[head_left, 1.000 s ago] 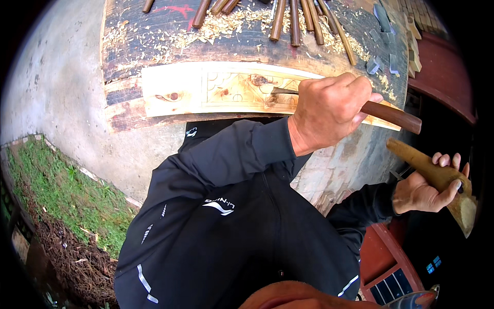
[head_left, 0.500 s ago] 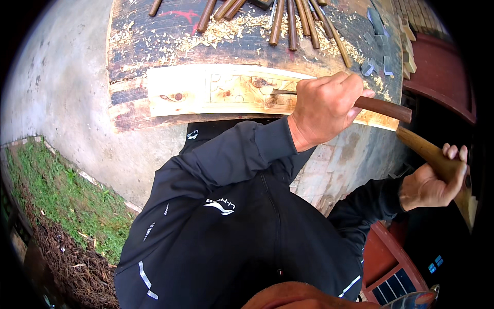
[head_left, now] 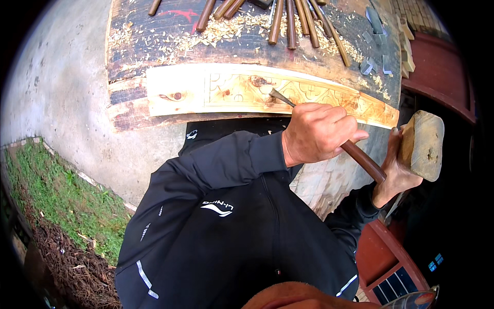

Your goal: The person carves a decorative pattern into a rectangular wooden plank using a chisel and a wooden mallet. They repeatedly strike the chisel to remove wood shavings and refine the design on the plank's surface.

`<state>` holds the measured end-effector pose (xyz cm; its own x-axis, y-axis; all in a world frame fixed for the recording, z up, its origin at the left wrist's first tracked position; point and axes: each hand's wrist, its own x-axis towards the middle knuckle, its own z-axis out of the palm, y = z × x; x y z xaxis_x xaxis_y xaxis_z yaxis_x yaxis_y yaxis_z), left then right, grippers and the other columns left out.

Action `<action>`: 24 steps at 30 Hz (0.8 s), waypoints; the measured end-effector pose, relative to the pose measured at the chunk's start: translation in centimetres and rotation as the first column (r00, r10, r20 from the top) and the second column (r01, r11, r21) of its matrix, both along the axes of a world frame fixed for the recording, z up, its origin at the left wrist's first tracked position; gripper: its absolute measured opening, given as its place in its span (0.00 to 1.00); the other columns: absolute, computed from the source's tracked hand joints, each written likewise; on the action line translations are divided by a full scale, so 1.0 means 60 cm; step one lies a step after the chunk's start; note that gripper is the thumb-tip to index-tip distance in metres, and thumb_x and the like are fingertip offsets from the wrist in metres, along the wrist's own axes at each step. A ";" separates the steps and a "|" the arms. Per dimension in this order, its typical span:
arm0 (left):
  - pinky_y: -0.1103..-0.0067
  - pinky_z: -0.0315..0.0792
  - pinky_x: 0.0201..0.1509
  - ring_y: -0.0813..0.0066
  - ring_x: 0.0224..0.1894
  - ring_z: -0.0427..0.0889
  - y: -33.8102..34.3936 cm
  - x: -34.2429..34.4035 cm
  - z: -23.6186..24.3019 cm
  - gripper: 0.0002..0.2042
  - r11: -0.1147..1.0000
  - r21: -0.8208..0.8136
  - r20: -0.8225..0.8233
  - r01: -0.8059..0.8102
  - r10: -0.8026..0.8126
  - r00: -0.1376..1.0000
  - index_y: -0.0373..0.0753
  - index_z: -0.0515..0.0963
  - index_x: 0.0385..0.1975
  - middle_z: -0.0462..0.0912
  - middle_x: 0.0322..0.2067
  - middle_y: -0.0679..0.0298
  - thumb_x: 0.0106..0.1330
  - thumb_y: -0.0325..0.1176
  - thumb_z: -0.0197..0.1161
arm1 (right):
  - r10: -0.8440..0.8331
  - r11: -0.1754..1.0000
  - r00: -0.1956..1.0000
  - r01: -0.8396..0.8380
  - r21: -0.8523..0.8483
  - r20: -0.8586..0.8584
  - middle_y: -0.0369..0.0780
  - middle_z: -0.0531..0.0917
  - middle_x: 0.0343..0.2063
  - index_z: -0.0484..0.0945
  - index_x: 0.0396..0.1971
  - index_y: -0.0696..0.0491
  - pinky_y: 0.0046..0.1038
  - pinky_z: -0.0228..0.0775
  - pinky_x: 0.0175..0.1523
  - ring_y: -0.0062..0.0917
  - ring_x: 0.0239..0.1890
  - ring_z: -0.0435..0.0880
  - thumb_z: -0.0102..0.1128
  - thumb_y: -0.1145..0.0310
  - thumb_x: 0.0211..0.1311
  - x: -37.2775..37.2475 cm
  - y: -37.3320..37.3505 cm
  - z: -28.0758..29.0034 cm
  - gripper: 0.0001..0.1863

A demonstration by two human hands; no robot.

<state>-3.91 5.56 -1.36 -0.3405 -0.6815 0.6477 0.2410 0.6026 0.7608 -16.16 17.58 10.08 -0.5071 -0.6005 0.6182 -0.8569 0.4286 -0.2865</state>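
A pale wooden board (head_left: 175,90) with traced and carved ornament lies along the near edge of the workbench. My left hand (head_left: 319,131) grips a chisel (head_left: 365,161) by its dark brown handle, with the narrow blade's tip touching the board's patterned middle, just below a knot. Beside the handle's butt, my right hand (head_left: 397,170) holds a wooden mallet (head_left: 422,147), its blocky end facing up toward me. The mallet partly hides my right fingers.
The scuffed workbench (head_left: 134,46) bears several spare chisels (head_left: 275,28), wood shavings (head_left: 226,28) and grey blocks (head_left: 368,66). Wood offcuts (head_left: 406,56) and a red surface (head_left: 437,74) are at the right. Concrete ground (head_left: 56,87) and a grass strip (head_left: 62,201) are at the left.
My left hand has moved down, turning the chisel so its handle slants toward the lower right. My right hand has moved left and turned the mallet's blocky end upward, nearer the handle.
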 end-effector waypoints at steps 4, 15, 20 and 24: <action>0.70 0.62 0.18 0.64 0.14 0.71 -0.022 -0.007 0.013 0.20 0.995 0.101 -0.011 -0.024 0.026 1.000 0.42 0.68 0.17 0.66 0.13 0.64 0.60 0.38 0.76 | 0.072 0.978 0.994 -0.054 -0.201 0.085 0.43 0.87 0.40 0.78 0.54 0.66 0.27 0.80 0.49 0.24 0.40 0.86 0.71 0.87 0.57 0.026 -0.027 0.008 0.23; 0.69 0.62 0.18 0.63 0.14 0.71 -0.038 0.015 0.014 0.20 0.983 0.175 0.003 -0.062 0.062 0.998 0.40 0.68 0.16 0.67 0.13 0.61 0.61 0.33 0.75 | 0.178 0.971 0.928 -0.112 0.210 -0.328 0.44 0.87 0.45 0.78 0.54 0.61 0.31 0.81 0.50 0.35 0.43 0.89 0.79 0.65 0.52 0.050 -0.040 0.059 0.30; 0.70 0.63 0.19 0.63 0.15 0.71 -0.010 0.031 0.000 0.21 0.999 0.043 -0.047 -0.030 0.032 0.998 0.41 0.67 0.16 0.66 0.15 0.63 0.57 0.37 0.77 | 0.025 1.000 0.985 -0.026 0.000 -0.171 0.46 0.86 0.46 0.77 0.55 0.65 0.30 0.80 0.54 0.30 0.45 0.87 0.73 0.82 0.56 0.047 -0.021 0.047 0.25; 0.71 0.63 0.19 0.64 0.15 0.71 0.007 0.051 -0.012 0.22 0.999 -0.027 -0.029 0.025 -0.026 0.999 0.42 0.67 0.16 0.65 0.14 0.65 0.55 0.42 0.77 | 0.039 0.995 0.999 -0.035 -0.093 0.039 0.45 0.85 0.43 0.77 0.53 0.65 0.30 0.81 0.51 0.26 0.43 0.85 0.69 0.89 0.58 0.063 -0.024 0.027 0.22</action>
